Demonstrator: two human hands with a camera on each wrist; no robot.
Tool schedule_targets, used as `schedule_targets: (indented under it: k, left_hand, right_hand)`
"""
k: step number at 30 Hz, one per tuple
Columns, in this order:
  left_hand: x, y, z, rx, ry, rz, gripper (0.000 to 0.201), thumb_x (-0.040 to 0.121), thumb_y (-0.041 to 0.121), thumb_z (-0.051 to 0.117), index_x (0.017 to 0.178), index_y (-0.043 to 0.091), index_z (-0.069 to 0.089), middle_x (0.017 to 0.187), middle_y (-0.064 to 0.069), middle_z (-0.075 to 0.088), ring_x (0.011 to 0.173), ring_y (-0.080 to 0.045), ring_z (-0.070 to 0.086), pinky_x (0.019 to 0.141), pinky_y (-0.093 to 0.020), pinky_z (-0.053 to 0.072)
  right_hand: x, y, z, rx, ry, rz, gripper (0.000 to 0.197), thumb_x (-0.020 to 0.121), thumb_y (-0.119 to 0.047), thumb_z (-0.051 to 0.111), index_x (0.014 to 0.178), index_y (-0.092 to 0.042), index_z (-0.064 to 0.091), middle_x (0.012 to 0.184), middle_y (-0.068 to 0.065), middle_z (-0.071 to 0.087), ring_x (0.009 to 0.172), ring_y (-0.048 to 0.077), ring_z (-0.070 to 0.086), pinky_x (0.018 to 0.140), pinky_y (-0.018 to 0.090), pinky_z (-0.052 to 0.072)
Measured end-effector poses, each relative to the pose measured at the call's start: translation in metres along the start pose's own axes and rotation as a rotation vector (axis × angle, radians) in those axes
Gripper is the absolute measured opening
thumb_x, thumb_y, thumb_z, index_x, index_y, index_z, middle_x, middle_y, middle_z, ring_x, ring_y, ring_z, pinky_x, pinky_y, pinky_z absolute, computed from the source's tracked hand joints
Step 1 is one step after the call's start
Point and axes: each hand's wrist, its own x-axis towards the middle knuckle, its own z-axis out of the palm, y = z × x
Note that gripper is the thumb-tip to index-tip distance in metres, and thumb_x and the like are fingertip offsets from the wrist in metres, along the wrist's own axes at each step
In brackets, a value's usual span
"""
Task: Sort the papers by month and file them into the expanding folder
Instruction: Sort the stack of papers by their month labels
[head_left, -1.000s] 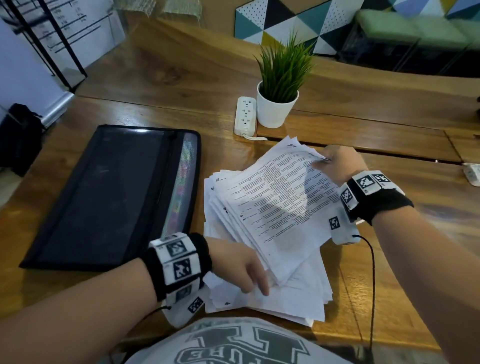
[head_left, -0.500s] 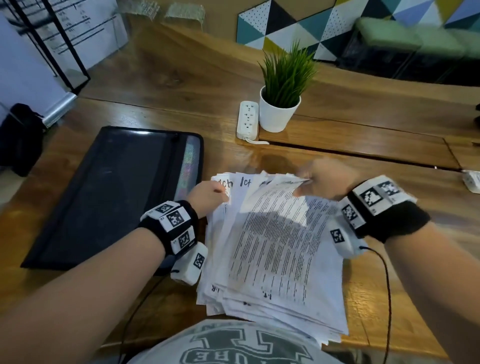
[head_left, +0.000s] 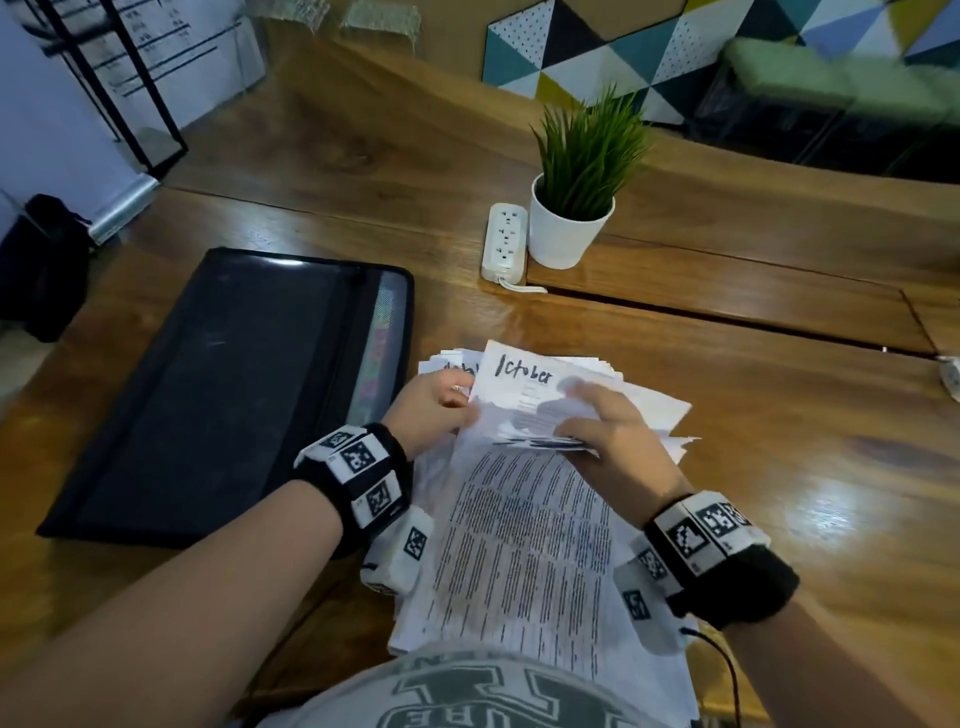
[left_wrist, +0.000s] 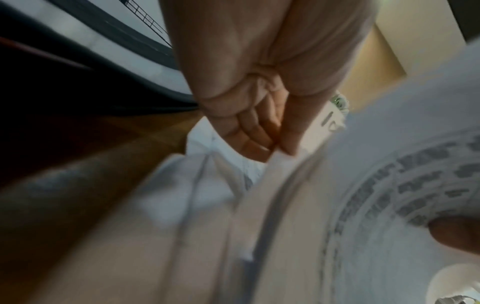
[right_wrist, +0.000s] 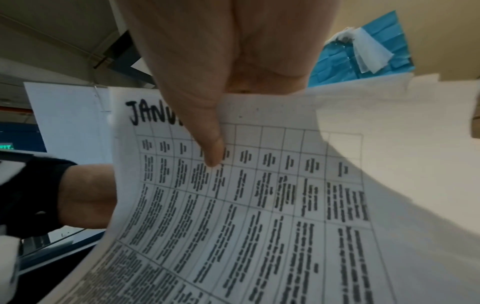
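Observation:
A loose stack of printed papers (head_left: 519, 545) lies on the wooden table in front of me, long side pointing away. My right hand (head_left: 582, 415) grips the far end of the upper sheets and bends them back toward me. In the right wrist view its thumb (right_wrist: 210, 144) presses on a gridded sheet (right_wrist: 246, 205) headed "JANU…". Beneath the lifted end a sheet marked "October" (head_left: 524, 374) shows. My left hand (head_left: 462, 400) pinches the stack's far left edge, fingers curled on paper (left_wrist: 270, 144). The black expanding folder (head_left: 223, 395) lies flat to the left, its coloured tabs along the right side.
A potted green plant (head_left: 576, 208) and a white power strip (head_left: 504, 241) stand beyond the papers. A black bag (head_left: 41, 265) sits on the floor at far left. A small white object (head_left: 950, 374) lies at the table's right edge.
The stack has been turned lengthwise toward me. My left hand went from its near corner up to the far left edge. My right hand now folds the upper sheets back, uncovering the October sheet.

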Motion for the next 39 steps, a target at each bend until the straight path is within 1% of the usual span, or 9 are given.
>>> schedule_targets:
  k: [1, 2, 7, 11, 15, 20, 25, 34, 39]
  left_hand:
    - [-0.004, -0.001, -0.002, -0.061, -0.042, 0.015, 0.011, 0.082, -0.007, 0.064, 0.093, -0.005, 0.065, 0.100, -0.009, 0.062, 0.060, 0.000, 0.055, 0.064, -0.019, 0.048]
    - [-0.007, 0.000, -0.005, -0.077, -0.091, 0.027, 0.007, 0.083, -0.009, 0.062, 0.082, -0.004, 0.067, 0.064, 0.017, 0.043, 0.057, 0.002, 0.053, 0.063, -0.018, 0.047]
    - [-0.019, 0.006, -0.013, -0.024, -0.196, -0.021, 0.051, 0.085, -0.008, 0.051, 0.058, 0.030, 0.071, 0.061, 0.016, 0.065, 0.065, 0.006, 0.056, 0.070, -0.015, 0.046]
    - [-0.004, 0.004, -0.015, 0.245, 0.110, 0.019, 0.024, 0.088, 0.004, 0.049, 0.100, 0.011, 0.069, 0.108, 0.000, 0.061, 0.107, -0.015, 0.054, 0.100, -0.034, 0.040]
    - [0.019, 0.004, -0.010, 0.512, 0.140, -0.117, 0.017, 0.084, 0.016, 0.056, 0.095, 0.002, 0.058, 0.092, -0.016, 0.060, 0.089, -0.034, 0.057, 0.072, -0.037, 0.045]
    - [0.027, 0.005, -0.013, 0.133, 0.240, -0.083, 0.010, 0.083, 0.008, 0.064, 0.092, 0.013, 0.062, 0.091, 0.000, 0.068, 0.086, -0.016, 0.063, 0.078, -0.030, 0.051]
    - [0.005, 0.014, -0.021, -0.265, -0.008, -0.010, 0.022, 0.081, -0.005, 0.066, 0.067, 0.011, 0.062, 0.067, 0.003, 0.070, 0.060, -0.006, 0.064, 0.056, -0.019, 0.053]
    - [-0.001, 0.012, -0.011, -0.378, -0.001, -0.025, 0.028, 0.069, -0.012, 0.073, 0.090, 0.006, 0.067, 0.082, -0.005, 0.072, 0.072, -0.012, 0.068, 0.062, -0.022, 0.055]
    - [0.000, 0.007, -0.009, -0.429, 0.037, -0.081, 0.008, 0.081, 0.011, 0.070, 0.088, 0.005, 0.071, 0.086, -0.014, 0.070, 0.071, -0.019, 0.064, 0.065, -0.031, 0.051]
  right_hand:
    - [0.000, 0.002, 0.002, -0.011, 0.019, -0.018, 0.015, 0.070, 0.001, 0.073, 0.079, -0.011, 0.072, 0.128, 0.023, 0.053, 0.120, 0.041, 0.049, 0.102, 0.053, 0.037]
    - [0.000, 0.003, 0.003, -0.015, 0.030, -0.040, 0.019, 0.067, 0.004, 0.074, 0.078, -0.012, 0.072, 0.134, 0.023, 0.048, 0.126, 0.043, 0.043, 0.104, 0.055, 0.032]
    - [0.001, 0.000, 0.000, 0.030, 0.083, -0.121, 0.023, 0.069, 0.008, 0.068, 0.081, -0.012, 0.071, 0.121, 0.012, 0.061, 0.114, 0.033, 0.055, 0.097, 0.042, 0.045]
    - [-0.006, -0.005, -0.002, 0.053, 0.027, -0.187, 0.024, 0.063, 0.003, 0.056, 0.079, -0.009, 0.070, 0.087, 0.003, 0.071, 0.082, 0.024, 0.066, 0.073, 0.033, 0.056]
    - [-0.009, -0.005, 0.001, 0.094, -0.009, -0.128, 0.026, 0.065, 0.003, 0.054, 0.083, -0.010, 0.069, 0.106, 0.007, 0.066, 0.088, 0.022, 0.067, 0.079, 0.026, 0.048]
    - [-0.010, -0.004, 0.001, 0.088, 0.027, -0.101, 0.030, 0.065, 0.014, 0.064, 0.084, -0.009, 0.068, 0.130, 0.014, 0.052, 0.091, 0.020, 0.066, 0.074, 0.027, 0.052]
    - [-0.006, 0.000, 0.001, 0.041, 0.070, -0.091, 0.028, 0.067, 0.012, 0.066, 0.082, -0.012, 0.067, 0.141, 0.014, 0.043, 0.109, 0.030, 0.056, 0.088, 0.030, 0.046]
    - [0.007, -0.002, 0.001, -0.064, 0.112, -0.232, 0.025, 0.062, 0.006, 0.071, 0.079, -0.013, 0.070, 0.123, 0.008, 0.062, 0.118, 0.035, 0.051, 0.091, 0.049, 0.046]
    - [-0.003, -0.001, 0.003, -0.059, 0.114, -0.235, 0.033, 0.058, 0.010, 0.071, 0.082, -0.013, 0.071, 0.110, 0.006, 0.068, 0.115, 0.029, 0.058, 0.099, 0.055, 0.038]
